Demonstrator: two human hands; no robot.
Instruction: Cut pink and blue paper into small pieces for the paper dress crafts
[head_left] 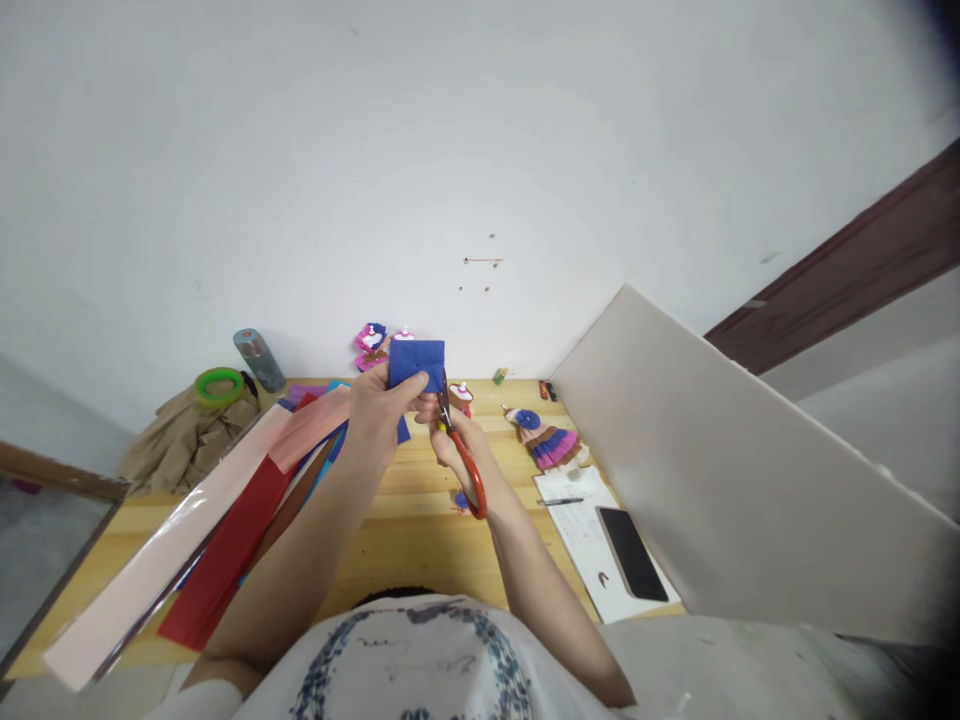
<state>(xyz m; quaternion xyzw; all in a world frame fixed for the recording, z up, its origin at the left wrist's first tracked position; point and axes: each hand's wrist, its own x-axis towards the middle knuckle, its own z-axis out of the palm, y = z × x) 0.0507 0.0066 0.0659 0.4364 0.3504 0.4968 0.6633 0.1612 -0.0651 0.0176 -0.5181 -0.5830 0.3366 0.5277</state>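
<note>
A folded piece of blue crepe paper point(417, 362) is pinched in my left hand point(382, 400), thumb pressed on its front. My right hand point(459, 440) grips a pair of scissors with orange handles point(474, 480). The dark blades point up along the right edge of the blue paper; whether they are cutting into it I cannot tell. Another bit of blue paper shows on the table behind my left hand. Below the scissors lies a small blue and pink scrap point(461, 500), partly hidden by the handle.
Long crepe paper strips point(225, 550) cover the table's left side. Behind them are brown cloth point(187, 440), a green tape roll point(219, 386) and a flask point(259, 360). Rightward lie a layered paper dress point(551, 440), paper sheet point(570, 520), pen point(562, 501) and phone point(631, 552), beside a white panel point(735, 480).
</note>
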